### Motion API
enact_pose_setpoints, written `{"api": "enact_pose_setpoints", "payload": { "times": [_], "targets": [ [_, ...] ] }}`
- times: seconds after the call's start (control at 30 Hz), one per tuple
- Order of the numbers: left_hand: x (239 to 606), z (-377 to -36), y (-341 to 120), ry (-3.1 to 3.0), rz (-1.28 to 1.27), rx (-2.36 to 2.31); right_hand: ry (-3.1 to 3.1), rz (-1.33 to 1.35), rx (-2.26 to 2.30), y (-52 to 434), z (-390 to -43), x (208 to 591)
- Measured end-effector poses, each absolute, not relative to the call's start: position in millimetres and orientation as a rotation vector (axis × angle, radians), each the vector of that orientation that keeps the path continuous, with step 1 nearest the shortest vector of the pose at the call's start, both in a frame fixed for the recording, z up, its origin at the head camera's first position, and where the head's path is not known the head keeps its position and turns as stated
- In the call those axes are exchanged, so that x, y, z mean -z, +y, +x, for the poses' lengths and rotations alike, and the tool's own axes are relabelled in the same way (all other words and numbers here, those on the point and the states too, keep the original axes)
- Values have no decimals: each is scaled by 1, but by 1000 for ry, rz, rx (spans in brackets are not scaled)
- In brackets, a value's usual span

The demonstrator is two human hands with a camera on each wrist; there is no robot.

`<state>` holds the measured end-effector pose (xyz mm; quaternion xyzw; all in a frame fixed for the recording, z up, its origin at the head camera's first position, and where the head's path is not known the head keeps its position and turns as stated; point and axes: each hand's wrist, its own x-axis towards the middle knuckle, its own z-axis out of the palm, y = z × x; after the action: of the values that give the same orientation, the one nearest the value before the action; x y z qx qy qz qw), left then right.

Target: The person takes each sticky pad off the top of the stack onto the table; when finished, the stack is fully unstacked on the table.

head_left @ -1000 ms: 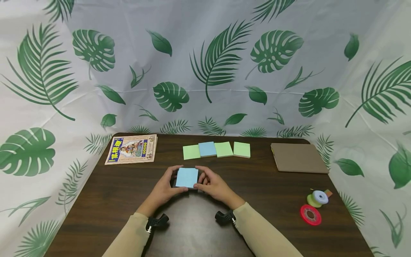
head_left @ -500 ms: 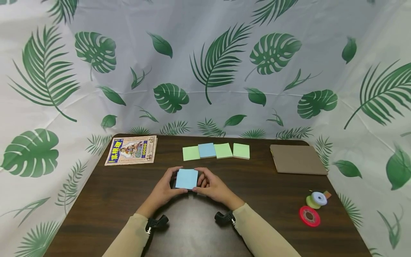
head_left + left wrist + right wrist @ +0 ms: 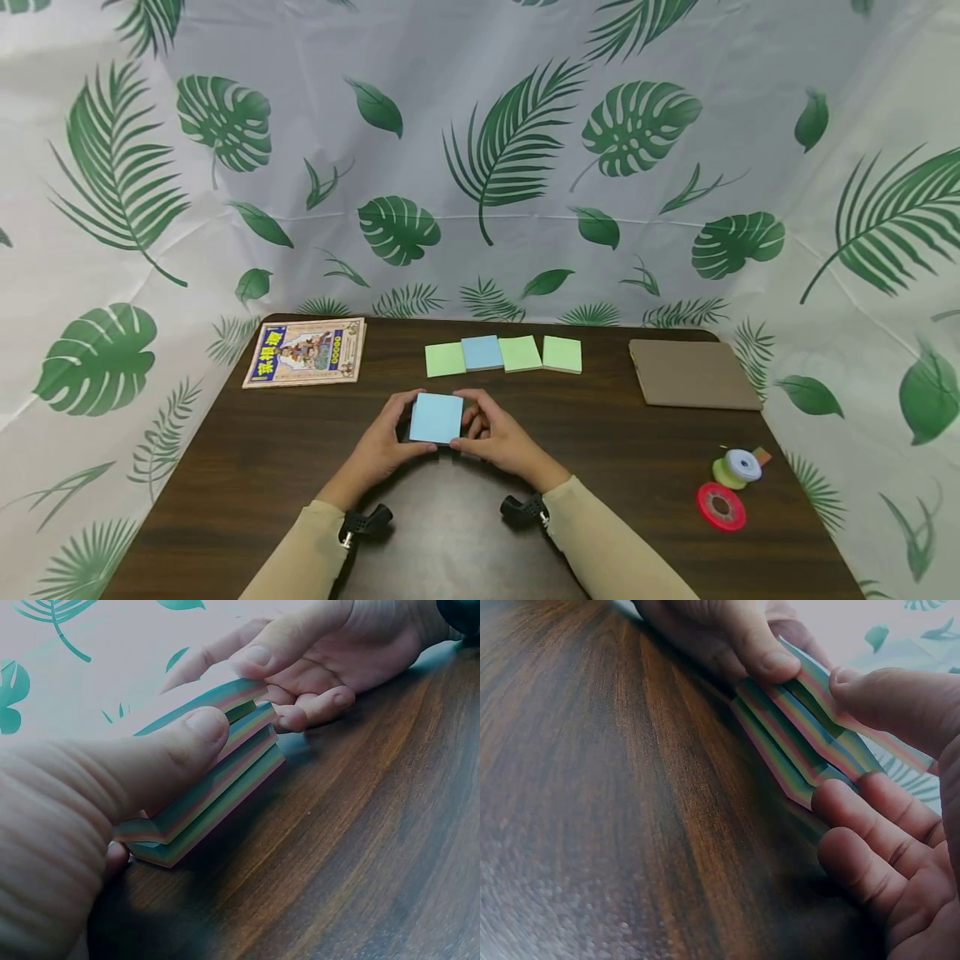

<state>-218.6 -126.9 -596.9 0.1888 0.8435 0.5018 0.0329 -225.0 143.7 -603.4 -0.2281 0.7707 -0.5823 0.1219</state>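
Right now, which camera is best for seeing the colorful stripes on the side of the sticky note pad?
The right wrist view: the sticky note pad shows its striped edge close up, fanned between both thumbs. The left wrist view shows the stripes too, partly behind the left hand. The head view shows only its blue top.

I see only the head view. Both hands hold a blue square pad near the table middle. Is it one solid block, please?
Observer: No. In the left wrist view the sticky note pad splits into several staggered sections with striped edges.
Operator: Where is the left thumb?
Observer: The left hand presses its thumb on the near edge of the upper sections.
Operator: And the right hand?
Observer: The right hand has its thumb on the top sheet, its fingers curled under the pad's side.
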Motion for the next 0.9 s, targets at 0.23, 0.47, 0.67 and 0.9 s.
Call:
{"api": "enact_pose_setpoints", "payload": {
  "times": [0.23, 0.47, 0.67, 0.9],
  "targets": [
    [596, -220, -126, 2619, 613, -1524, 2191, -735, 1799, 145, -223, 601],
    [596, -217, -126, 2615, 580, -1519, 2212, -841, 1921, 146, -220, 603],
    [597, -216, -127, 2603, 586, -1538, 2283, -830, 2074, 146, -217, 605],
    [596, -218, -128, 2603, 615, -1553, 2259, -735, 2250, 152, -215, 599]
  ]
}}
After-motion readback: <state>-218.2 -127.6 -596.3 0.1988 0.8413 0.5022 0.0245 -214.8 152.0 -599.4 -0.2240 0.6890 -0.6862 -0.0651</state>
